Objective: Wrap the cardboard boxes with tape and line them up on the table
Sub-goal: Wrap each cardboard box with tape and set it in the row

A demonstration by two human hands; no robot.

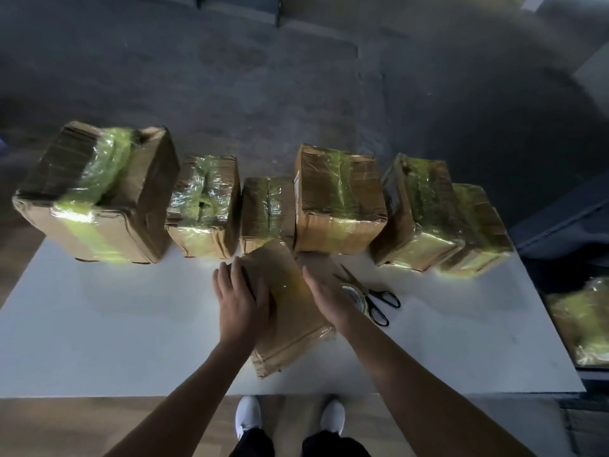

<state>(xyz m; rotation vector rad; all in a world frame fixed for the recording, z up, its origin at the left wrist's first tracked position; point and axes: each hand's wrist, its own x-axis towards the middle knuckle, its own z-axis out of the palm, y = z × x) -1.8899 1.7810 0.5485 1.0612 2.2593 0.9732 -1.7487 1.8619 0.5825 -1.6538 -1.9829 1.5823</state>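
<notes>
Flat box [290,311]: skewed on the counter [115,324], short of its near edge.
Left hand [239,301]: flat over its left edge.
Right hand [324,300]: fingers straight, along its right edge.
Taped boxes [339,202]: line the far edge.

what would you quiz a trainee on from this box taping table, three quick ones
1. True or false: the scissors lie on the table to the right of the right hand.
2. The left hand rests on: A) the table, B) the box nearest the person, C) the scissors.
3. Fill in: the biggest box in the far row stands at its ____ end.
Key: 1 true; 2 B; 3 left.
</notes>
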